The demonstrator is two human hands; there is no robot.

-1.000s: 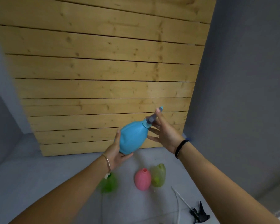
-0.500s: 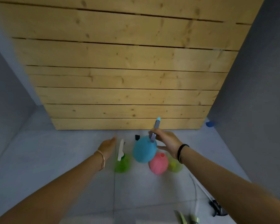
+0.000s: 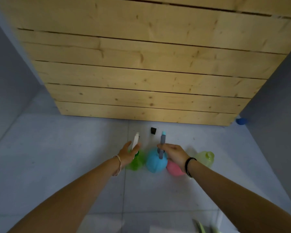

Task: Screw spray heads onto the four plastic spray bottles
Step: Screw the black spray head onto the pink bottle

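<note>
A blue bottle (image 3: 155, 163) stands on the grey floor with a grey spray head (image 3: 162, 145) on its neck. My right hand (image 3: 173, 153) grips that spray head from the right. To its left stands a green bottle (image 3: 136, 161) with a white spray head (image 3: 135, 142). My left hand (image 3: 128, 153) hovers beside it with fingers spread, holding nothing. A pink bottle (image 3: 174, 169) sits partly hidden under my right wrist. A pale yellow-green bottle (image 3: 206, 158) with a bare neck stands at the far right.
A wall of wooden planks (image 3: 141, 78) rises just behind the bottles. A small black part (image 3: 153, 130) lies on the floor (image 3: 74, 157) near the planks. A blue object (image 3: 241, 121) lies at the right wall. Pale green pieces (image 3: 203, 227) show at the bottom edge.
The blue bottle came down from the air to the floor between the green and pink bottles. My left hand let go of it and now hovers by the green bottle.
</note>
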